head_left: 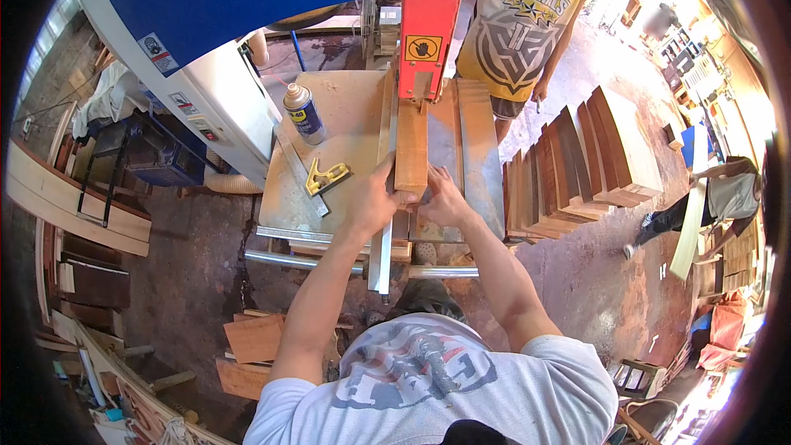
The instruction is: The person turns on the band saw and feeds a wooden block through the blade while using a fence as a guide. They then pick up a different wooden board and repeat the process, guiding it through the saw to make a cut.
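A wooden block (411, 163) lies on the saw table (346, 99), its far end under the red blade guard (424, 41). My left hand (377, 199) grips the block's near left side, beside the metal fence (385, 257). On the right, my right hand (445, 200) holds the near right corner of the block, fingers bent against it. Left of the block, a yellow combination square (327, 177) with a steel rule and a blue and yellow spray can (305, 115) rest on the table.
A person in a yellow jersey (511, 25) stands behind the table's right side. Stacked thick boards (577, 161) stand at the right. Farther right, another person (729, 189) is beside a long pale board (690, 227). Wood pieces (254, 338) lie on the floor at lower left.
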{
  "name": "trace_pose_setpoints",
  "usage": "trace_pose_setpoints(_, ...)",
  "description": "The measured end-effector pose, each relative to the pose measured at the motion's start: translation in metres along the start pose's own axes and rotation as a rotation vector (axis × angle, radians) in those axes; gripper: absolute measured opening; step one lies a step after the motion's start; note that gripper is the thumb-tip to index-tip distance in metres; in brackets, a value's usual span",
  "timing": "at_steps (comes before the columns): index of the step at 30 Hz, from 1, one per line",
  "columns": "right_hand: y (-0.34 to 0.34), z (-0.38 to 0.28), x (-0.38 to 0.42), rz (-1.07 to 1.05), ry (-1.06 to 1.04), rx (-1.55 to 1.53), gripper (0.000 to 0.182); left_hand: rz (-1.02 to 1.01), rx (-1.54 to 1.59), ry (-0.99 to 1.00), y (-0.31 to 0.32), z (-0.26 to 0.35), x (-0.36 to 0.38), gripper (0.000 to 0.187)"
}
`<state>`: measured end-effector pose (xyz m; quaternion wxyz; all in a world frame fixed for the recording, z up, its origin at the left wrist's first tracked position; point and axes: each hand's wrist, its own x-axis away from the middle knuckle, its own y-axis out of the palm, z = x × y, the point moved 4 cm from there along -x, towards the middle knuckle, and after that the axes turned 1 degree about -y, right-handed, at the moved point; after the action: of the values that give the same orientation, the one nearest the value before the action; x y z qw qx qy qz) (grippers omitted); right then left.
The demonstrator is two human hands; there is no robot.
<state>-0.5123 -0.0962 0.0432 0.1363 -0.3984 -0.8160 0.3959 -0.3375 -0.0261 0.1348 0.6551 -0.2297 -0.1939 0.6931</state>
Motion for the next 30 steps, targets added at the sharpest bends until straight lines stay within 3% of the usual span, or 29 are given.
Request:
trace_pose_setpoints(21, -0.009, 0.004, -0.015, -0.012, 0.039, 0.035, 0.124, 0.102, 0.051, 0.04, 0.0, -0.002, -0.015, 0.09)
trace_pose_setpoints(27, -0.01, 0.008, -0.02, -0.011, 0.032, 0.0, 0.124, 0.128, 0.089, 0.031, -0.003, 0.001, -0.021, 0.098)
trace_pose_setpoints(30, -0.011, 0.009, -0.022, 0.001, 0.037, 0.002, 0.124, 0.173, 0.079, 0.081, -0.004, 0.006, -0.019, 0.084)
